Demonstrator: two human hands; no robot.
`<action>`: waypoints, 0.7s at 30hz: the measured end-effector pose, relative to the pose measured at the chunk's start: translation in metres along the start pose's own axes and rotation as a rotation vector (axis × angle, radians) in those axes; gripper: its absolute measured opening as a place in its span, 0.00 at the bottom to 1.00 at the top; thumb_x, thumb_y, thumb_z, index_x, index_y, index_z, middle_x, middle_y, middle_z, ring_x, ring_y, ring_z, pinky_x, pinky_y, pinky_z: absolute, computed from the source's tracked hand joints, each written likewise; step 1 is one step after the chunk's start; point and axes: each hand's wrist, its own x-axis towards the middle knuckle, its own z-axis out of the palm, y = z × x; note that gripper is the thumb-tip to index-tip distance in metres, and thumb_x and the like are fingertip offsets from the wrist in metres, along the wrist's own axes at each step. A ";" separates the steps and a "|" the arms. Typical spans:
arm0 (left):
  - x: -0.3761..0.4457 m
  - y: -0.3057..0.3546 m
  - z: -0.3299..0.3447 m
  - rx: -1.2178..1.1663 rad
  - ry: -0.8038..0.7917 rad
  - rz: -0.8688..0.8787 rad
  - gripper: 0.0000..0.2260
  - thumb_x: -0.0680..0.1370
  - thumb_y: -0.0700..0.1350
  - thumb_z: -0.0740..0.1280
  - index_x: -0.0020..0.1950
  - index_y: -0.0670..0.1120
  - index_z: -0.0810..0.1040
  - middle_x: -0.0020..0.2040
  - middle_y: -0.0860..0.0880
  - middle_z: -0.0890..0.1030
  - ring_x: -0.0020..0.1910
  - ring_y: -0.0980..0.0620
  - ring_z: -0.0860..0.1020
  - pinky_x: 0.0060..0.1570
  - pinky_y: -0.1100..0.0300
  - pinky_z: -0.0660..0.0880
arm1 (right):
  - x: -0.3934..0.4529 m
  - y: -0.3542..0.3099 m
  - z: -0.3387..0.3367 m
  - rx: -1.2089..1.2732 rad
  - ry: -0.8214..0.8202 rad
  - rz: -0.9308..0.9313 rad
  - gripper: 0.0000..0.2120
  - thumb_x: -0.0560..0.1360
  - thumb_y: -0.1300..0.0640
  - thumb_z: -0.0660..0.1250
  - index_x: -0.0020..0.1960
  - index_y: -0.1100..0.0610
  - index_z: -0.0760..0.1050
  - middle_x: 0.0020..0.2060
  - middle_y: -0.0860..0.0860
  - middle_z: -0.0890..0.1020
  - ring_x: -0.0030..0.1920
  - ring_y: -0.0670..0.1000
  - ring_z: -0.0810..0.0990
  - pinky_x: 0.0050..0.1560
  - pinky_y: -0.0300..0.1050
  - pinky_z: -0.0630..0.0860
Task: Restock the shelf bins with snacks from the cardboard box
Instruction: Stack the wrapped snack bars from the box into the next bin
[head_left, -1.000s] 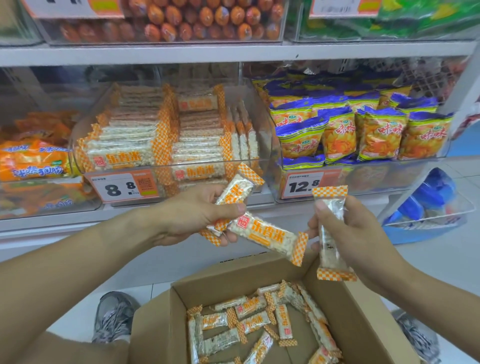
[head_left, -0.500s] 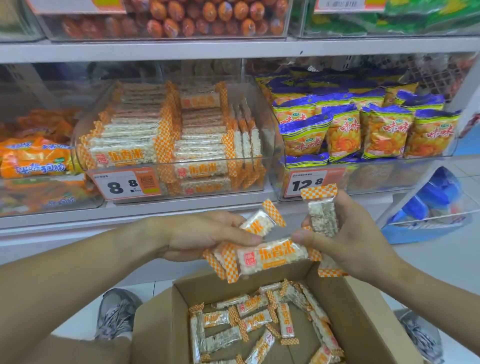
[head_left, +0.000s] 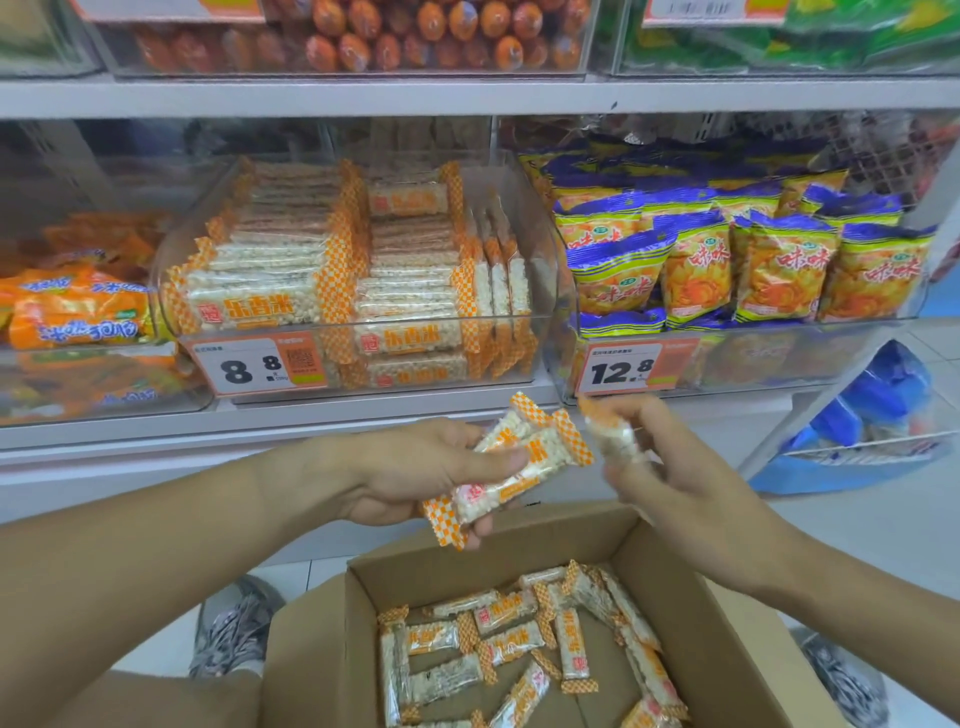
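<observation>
The cardboard box (head_left: 332, 644) sits nearest, open-topped, with loose rice bars (head_left: 519, 639) scattered across its floor, pointing every which way. A grey shoe (head_left: 234, 631) shows just left of the box and another shoe (head_left: 844, 680) just right of it.

Above the box's far wall, the left hand (head_left: 415, 473) grasps two held rice bars (head_left: 511, 470), thumb pressed across them and fingers curled beneath. Their long axes run diagonally, from the checkered orange ends low and toward the box up to the far right, pointing at the shelf. Just right of them, apart from the left hand, the right hand (head_left: 670, 483) pinches a single rice bar (head_left: 613, 436), blurred, roughly upright with its top tilted left.

Beyond the box, the clear shelf bin (head_left: 545, 249) holds stacked rice bars lying crosswise, with a few on edge at its right side. A price tag (head_left: 260, 364) reading 8.8 hangs on its front. Right of that bin stand yellow-and-blue snack bags (head_left: 779, 260); left of it, orange packets (head_left: 72, 312).
</observation>
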 end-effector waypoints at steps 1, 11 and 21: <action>-0.001 0.001 -0.002 0.017 0.060 0.005 0.21 0.75 0.59 0.69 0.51 0.40 0.77 0.49 0.33 0.75 0.33 0.45 0.78 0.37 0.51 0.81 | 0.000 0.000 0.000 -0.140 -0.022 -0.087 0.17 0.79 0.57 0.68 0.64 0.41 0.72 0.52 0.42 0.75 0.52 0.43 0.76 0.53 0.39 0.71; 0.002 0.001 -0.001 -0.005 0.008 0.016 0.15 0.77 0.48 0.73 0.56 0.39 0.79 0.45 0.40 0.79 0.33 0.48 0.77 0.39 0.54 0.80 | 0.005 -0.002 0.008 -0.361 0.122 -0.334 0.26 0.57 0.44 0.84 0.50 0.40 0.75 0.50 0.38 0.73 0.50 0.43 0.76 0.49 0.29 0.70; -0.007 0.006 -0.004 -0.047 0.069 0.105 0.13 0.73 0.45 0.74 0.52 0.40 0.77 0.41 0.41 0.78 0.31 0.49 0.76 0.36 0.55 0.79 | 0.007 -0.001 0.005 -0.504 0.180 -0.368 0.16 0.68 0.42 0.71 0.53 0.45 0.77 0.47 0.35 0.75 0.52 0.44 0.73 0.52 0.40 0.70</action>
